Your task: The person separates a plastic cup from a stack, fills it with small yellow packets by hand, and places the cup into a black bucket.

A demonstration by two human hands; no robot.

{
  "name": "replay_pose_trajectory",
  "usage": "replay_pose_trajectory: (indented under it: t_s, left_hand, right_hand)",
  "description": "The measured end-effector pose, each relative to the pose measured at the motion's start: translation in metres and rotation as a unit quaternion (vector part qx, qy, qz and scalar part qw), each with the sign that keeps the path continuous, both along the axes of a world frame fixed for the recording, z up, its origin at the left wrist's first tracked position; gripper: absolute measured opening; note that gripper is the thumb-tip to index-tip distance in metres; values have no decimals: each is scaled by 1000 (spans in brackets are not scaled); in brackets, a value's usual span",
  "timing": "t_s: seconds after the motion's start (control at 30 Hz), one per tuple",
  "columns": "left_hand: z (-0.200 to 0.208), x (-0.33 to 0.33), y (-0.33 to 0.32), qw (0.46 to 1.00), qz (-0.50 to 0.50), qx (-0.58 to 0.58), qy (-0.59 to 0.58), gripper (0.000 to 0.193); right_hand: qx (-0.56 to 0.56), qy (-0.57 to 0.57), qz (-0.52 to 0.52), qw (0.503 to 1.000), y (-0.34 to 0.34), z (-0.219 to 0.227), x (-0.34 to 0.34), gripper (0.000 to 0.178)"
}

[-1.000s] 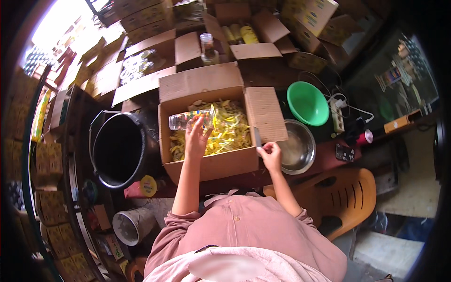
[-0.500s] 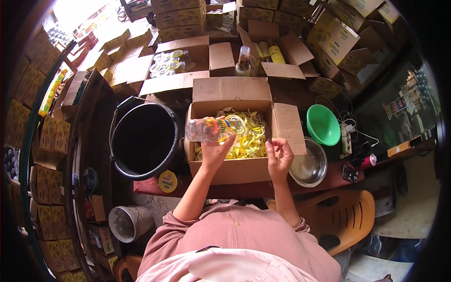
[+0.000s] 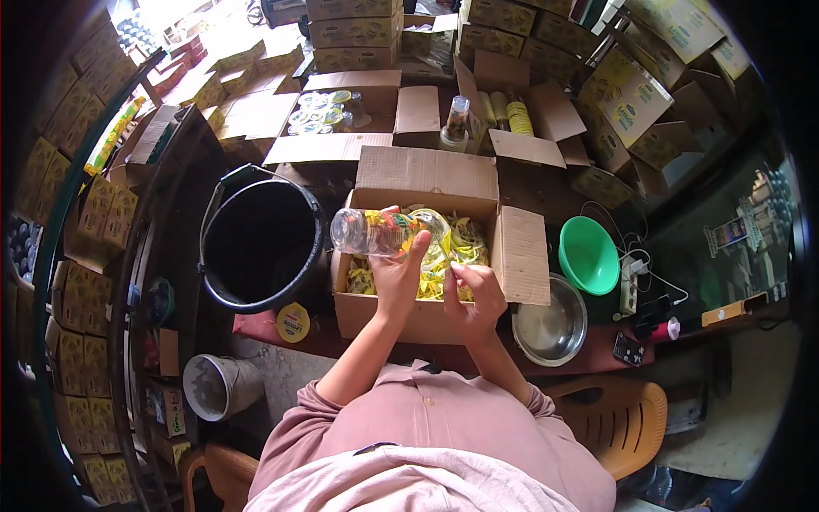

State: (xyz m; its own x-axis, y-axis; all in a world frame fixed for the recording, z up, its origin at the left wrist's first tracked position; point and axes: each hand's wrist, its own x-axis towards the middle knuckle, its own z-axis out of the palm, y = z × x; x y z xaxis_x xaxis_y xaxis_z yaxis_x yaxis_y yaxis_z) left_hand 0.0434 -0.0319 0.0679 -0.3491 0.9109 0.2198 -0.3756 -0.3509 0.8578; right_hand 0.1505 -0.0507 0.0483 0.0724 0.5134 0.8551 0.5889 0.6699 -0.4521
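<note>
My left hand (image 3: pixel 399 277) is wrapped round a clear plastic cup (image 3: pixel 348 231) with coloured print, tilted onto its side. Its base faces left and its wide rim faces right. Just below the rim, the fingers of my right hand (image 3: pixel 475 300) are pinched together; a thin yellow strip runs close to them, but what they grip is too small to make out. Both hands are above an open cardboard box (image 3: pixel 384 316), which holds a loose heap of yellow and clear plastic strips (image 3: pixel 471 243).
A black bucket (image 3: pixel 317 247) stands left of the box. To its right are a steel bowl (image 3: pixel 550 341) and a green bowl (image 3: pixel 589 256). A yellow round lid (image 3: pixel 293 322) lies at the front edge. Behind are stacked cups (image 3: pixel 456 124) and a carton of lidded cups (image 3: pixel 375 79).
My right hand has moved left and slightly down, to the cup's rim. The cup stays in my left hand, nearly in place. The whole view has shifted a little.
</note>
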Motion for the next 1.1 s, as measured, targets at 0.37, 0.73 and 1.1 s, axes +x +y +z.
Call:
replay_pose_trajectory:
  t_s: [0.37,0.73,1.1]
  left_hand:
    - [-33,12,12,973,-121,76,179,55]
    - [-42,4,19,963,-18,86,256,51]
    - [-30,9,20,948,59,69,304,49]
  right_hand:
    - [-36,49,18,998,25,0,32,21]
    - [-19,14,14,1000,25,-19,38,19]
    - [-47,4,-22,999,25,-27,26,16]
